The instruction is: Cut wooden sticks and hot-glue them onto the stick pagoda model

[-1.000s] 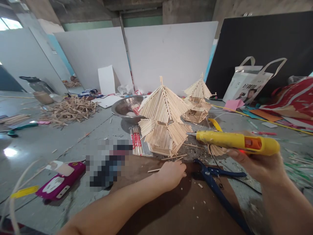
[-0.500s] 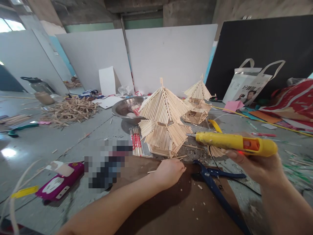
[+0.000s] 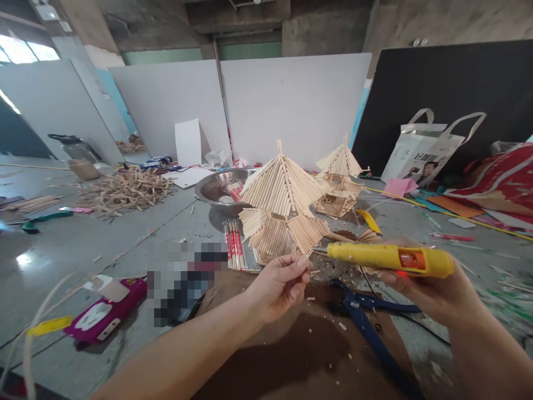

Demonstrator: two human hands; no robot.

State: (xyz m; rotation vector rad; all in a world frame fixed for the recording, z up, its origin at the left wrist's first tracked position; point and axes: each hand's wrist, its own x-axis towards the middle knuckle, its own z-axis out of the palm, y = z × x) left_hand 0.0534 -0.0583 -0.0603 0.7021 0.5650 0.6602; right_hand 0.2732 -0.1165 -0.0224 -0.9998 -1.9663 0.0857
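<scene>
My right hand (image 3: 437,297) is wrapped around a yellow hot glue gun (image 3: 366,254), its nozzle pointing left. My left hand (image 3: 281,283) pinches a short wooden stick (image 3: 307,257) between thumb and fingertips; only its end shows. Just beyond that hand stands a pavilion model (image 3: 280,189) built of wooden sticks, with a pointed upper roof and a second tier of slanted panels. The left hand hides part of its base. Below the glue gun, blue-handled cutters (image 3: 366,322) lie on a brown board (image 3: 291,355).
Behind is a second stick pavilion (image 3: 338,183), beside a metal basin (image 3: 208,191). Bundled sticks (image 3: 235,244) lie left of the front model, and a stick pile (image 3: 129,191) farther left. A purple power strip (image 3: 106,311) and a partly blurred dark object (image 3: 187,291) are nearby.
My left hand has risen from the board and turned, now showing its pinching fingers and the stick's end. The glue gun has shifted slightly left and down. The camera view has tilted slightly upward.
</scene>
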